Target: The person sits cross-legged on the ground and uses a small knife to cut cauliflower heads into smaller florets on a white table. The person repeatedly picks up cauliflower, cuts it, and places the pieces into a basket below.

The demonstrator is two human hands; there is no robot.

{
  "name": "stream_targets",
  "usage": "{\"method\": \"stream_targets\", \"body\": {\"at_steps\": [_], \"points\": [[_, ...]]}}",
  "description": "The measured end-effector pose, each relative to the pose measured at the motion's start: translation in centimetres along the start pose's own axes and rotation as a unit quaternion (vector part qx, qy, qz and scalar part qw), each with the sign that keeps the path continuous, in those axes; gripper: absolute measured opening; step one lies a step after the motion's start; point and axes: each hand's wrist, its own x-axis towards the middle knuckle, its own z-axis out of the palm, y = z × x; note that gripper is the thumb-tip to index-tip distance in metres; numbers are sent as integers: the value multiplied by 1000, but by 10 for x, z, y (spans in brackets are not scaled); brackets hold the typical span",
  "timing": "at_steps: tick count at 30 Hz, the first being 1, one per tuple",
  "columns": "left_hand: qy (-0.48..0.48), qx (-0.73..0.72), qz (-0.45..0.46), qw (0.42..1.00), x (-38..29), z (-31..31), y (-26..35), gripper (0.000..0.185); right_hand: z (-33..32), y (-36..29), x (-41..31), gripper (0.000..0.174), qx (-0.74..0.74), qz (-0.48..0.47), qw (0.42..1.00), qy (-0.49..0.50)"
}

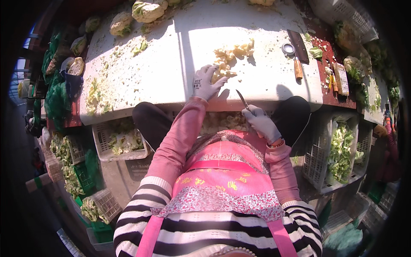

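My left hand [207,84], in a pale work glove bearing writing, reaches over the near edge of a white tabletop [154,80]. Its fingers are spread at the near end of a trail of cut cauliflower florets [224,57] and seem to touch the closest ones. In my gloved right hand [261,122] is a small knife [242,99], its narrow blade pointing up and away, in front of the table edge. Below the edge, between my knees, lies a heap of florets [221,122], partly hidden by my apron and sleeve.
Whole cauliflowers [149,11] line the far side. A cleaver [298,53] and a small round metal-rimmed object [288,48] lie at the right. Crates of leaf trimmings flank me, one left [102,141] and one right [316,167]. A dark blue bucket [73,84] stands at the left edge.
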Motion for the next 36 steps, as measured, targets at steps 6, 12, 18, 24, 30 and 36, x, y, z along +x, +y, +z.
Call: {"method": "stream_targets", "body": {"at_steps": [6,12,18,24,30,36], "points": [[-82,48,118,988,-47,-15,39,32,-27,7,-8,28,87,40,994,50],[45,-39,20,998,16,-14,12,47,-7,0,41,25,52,-81,993,63],[-70,-151,-185,969,39,8,-7,51,14,-21,61,20,-138,-215,953,164],[13,-176,-199,964,-19,6,5,48,58,-8,93,19,-323,-319,866,210],[4,-181,-168,969,-22,1,4,38,69,-2,109,21,-397,-350,825,197],[11,-205,-199,958,-26,0,-1,42,64,-3,102,28,-365,-214,902,80]]}}
